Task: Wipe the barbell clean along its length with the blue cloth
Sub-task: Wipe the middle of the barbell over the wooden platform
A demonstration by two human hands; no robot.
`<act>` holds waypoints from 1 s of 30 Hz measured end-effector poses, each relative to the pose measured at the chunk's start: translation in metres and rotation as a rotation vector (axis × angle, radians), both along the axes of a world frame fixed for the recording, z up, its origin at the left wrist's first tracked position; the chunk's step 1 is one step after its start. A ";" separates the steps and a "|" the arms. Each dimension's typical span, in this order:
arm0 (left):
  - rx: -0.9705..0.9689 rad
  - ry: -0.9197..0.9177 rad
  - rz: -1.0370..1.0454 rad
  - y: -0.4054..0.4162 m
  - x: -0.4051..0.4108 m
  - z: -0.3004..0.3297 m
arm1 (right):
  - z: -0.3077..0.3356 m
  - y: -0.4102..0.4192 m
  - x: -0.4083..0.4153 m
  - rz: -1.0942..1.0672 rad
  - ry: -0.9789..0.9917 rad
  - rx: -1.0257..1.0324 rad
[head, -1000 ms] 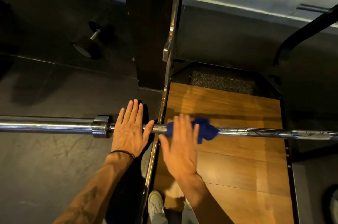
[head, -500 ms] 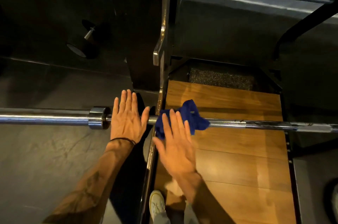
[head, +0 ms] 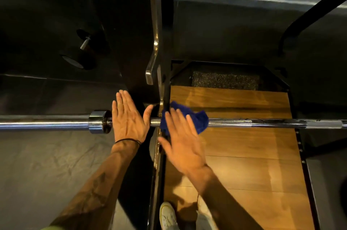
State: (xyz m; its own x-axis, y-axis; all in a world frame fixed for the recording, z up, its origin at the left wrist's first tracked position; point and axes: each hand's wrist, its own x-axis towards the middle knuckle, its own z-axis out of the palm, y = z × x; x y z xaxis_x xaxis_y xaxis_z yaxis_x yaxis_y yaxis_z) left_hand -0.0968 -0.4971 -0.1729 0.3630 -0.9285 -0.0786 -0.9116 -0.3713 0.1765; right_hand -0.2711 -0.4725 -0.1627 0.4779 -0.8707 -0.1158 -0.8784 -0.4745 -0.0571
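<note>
A chrome barbell (head: 272, 123) runs left to right across the head view, with a collar (head: 98, 124) on its left part. My left hand (head: 129, 122) lies flat and open on the bar just right of the collar, a black band at its wrist. The blue cloth (head: 199, 121) is bunched over the bar beside the rack upright. My right hand (head: 183, 145) is flat with its fingers spread; the fingertips rest on the cloth and the palm is on my side of the bar. Neither hand curls around anything.
A black rack upright (head: 124, 32) with a chrome hook (head: 153, 51) stands just beyond the bar between my hands. A dumbbell (head: 80, 51) lies on the dark floor at the far left. A wooden platform (head: 244, 164) lies under the bar's right part. My white shoe (head: 167, 216) shows below.
My right hand has drawn back toward me across the bar, and the cloth has bunched up and shifted a little left toward the upright. My left hand has stayed flat on the bar.
</note>
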 end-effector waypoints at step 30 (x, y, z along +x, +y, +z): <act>-0.111 -0.020 0.155 -0.045 0.014 -0.013 | -0.017 -0.040 -0.052 -0.351 -0.027 -0.058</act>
